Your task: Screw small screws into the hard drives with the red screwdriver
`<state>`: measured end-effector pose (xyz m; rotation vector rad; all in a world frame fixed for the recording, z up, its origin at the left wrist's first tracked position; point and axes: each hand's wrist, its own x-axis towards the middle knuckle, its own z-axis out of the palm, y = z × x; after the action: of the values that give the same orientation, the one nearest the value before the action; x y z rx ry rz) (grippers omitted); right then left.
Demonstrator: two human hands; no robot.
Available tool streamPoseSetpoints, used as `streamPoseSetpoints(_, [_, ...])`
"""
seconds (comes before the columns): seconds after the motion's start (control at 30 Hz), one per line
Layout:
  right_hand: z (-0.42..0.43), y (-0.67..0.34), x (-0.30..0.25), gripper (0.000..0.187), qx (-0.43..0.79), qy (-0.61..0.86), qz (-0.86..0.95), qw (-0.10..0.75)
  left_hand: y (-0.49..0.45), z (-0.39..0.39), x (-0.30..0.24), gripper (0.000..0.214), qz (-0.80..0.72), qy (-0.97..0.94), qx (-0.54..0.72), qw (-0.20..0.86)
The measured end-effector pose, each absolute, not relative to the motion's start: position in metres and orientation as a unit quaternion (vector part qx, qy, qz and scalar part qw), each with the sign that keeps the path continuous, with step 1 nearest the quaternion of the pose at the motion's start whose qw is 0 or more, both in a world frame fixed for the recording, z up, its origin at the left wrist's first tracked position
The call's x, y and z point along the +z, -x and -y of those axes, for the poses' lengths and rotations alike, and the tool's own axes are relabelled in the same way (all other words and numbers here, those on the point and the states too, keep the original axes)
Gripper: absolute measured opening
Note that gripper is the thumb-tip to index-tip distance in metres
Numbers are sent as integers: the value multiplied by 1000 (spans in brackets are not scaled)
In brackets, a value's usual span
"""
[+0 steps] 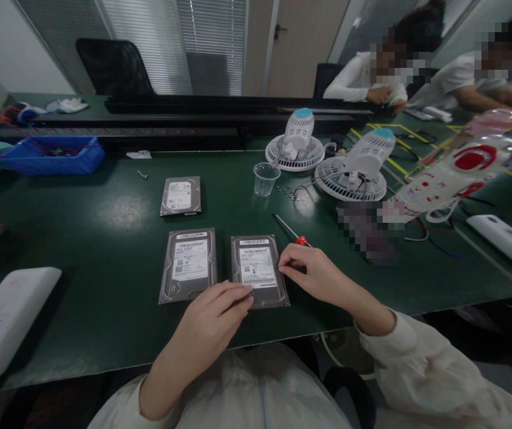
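Three hard drives lie label-up on the green table (pixel 104 238). My left hand (pixel 213 316) pinches the near-left corner of the right-hand drive (pixel 259 269), fingers closed on its edge. My right hand (pixel 312 271) rests at the same drive's right edge, fingertips pressed together against it. A second drive (pixel 188 263) lies just to the left, untouched. A third drive (pixel 180 195) sits farther back. A red-handled screwdriver (pixel 289 229) lies just behind my right hand.
A clear plastic cup (pixel 265 179) stands behind the drives, with small screws (pixel 288 190) beside it. Two white fans (pixel 298 143) (pixel 358 170) lie face-down at the back right. A blue bin (pixel 52 155) sits back left. White boxes (pixel 8 316) (pixel 503 238) flank me. Other people work at far right.
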<state>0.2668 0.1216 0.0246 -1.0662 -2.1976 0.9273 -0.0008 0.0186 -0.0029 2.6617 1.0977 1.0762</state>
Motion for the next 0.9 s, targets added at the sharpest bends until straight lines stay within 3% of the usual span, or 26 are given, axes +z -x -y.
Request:
streamPoseSetpoints(0.23, [-116,-268,18,16,339,401,795,304,1,-19,-3,20,-357,-865,351,30])
streamPoseSetpoints(0.67, [-115,-276,26,13,334,416,773,344,0,-19,-3,20,-358,-865,350,30])
streamPoseSetpoints(0.8, [-111,-293,35,13,208,447,794,356,0,-19,-2,20,-357,-864,354,23])
streamPoseSetpoints(0.9, [-105,-307,28,28,73,529,786,310,-1,-20,-2,20,-357,-864,355,18])
